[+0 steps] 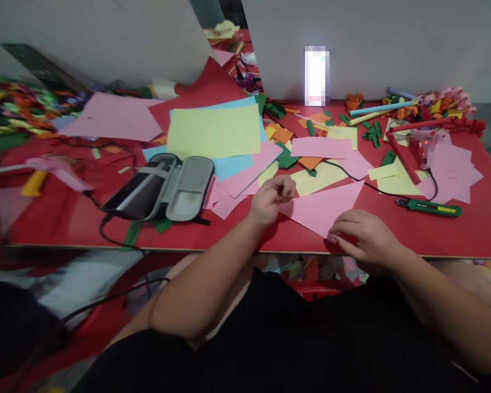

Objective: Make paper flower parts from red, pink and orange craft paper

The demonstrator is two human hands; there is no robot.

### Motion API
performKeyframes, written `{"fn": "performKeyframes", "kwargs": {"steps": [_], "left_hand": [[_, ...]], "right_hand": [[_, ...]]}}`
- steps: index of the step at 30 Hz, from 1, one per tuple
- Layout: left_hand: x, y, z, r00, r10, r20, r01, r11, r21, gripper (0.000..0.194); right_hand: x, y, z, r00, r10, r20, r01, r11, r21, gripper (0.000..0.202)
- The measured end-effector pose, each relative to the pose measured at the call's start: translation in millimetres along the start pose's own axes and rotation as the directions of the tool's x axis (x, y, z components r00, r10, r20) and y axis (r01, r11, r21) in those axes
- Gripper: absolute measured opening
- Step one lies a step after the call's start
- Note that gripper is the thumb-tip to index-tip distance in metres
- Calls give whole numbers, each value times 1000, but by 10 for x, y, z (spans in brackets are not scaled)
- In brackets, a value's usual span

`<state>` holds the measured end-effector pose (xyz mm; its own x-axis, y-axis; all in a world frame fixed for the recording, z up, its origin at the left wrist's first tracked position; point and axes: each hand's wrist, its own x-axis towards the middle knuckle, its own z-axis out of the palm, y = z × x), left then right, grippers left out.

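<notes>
A pink triangular sheet of paper (323, 207) lies at the front of the red table, between my two hands. My left hand (272, 201) is closed beside the sheet's left corner, its fingers curled inward; whether anything is inside them is hidden. At the lower right corner, my right hand (364, 240) has its thumb and fingertips together on the paper's edge. Behind the sheet lies a pale yellow piece of paper (321, 179), partly covered by it.
An open zip case (190, 188) stands left of my hands. To the right are a green utility knife (433, 208), a pink glue gun (427, 144) with its cord, and red paper tubes (405, 158). A lit phone (317, 76) leans at the back. Another person sits at far left.
</notes>
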<state>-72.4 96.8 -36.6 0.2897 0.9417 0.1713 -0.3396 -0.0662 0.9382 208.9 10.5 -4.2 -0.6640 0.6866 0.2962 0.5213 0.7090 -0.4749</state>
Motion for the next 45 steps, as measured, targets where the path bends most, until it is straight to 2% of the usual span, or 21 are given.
{"fn": "performKeyframes", "kwargs": {"steps": [3,10,16,27,40,42,45], "left_hand": [[-15,66,-57,998,-55,5,55,996,-72,17],[-2,133,-93,967,-216,134,246,927,-282,22],[15,122,-107,945,-281,168,324,876,-358,27],[9,39,-113,943,-279,182,327,879,-346,28],[42,11,-174,940,-314,138,342,882,-324,25],[46,-4,-187,950,-303,76,312,909,-275,23],[26,3,-200,989,-147,20,148,988,-46,16]], "right_hand": [[9,-47,12,1000,14,8,-15,999,50,21],[25,-18,104,998,47,44,-50,996,69,24],[20,39,165,997,49,54,-54,995,83,26],[-19,48,131,983,104,149,-117,990,78,22],[-33,95,200,977,85,194,-103,991,86,18],[-38,108,204,980,79,182,-98,990,98,17],[-40,128,159,986,70,151,-86,991,99,16]]}}
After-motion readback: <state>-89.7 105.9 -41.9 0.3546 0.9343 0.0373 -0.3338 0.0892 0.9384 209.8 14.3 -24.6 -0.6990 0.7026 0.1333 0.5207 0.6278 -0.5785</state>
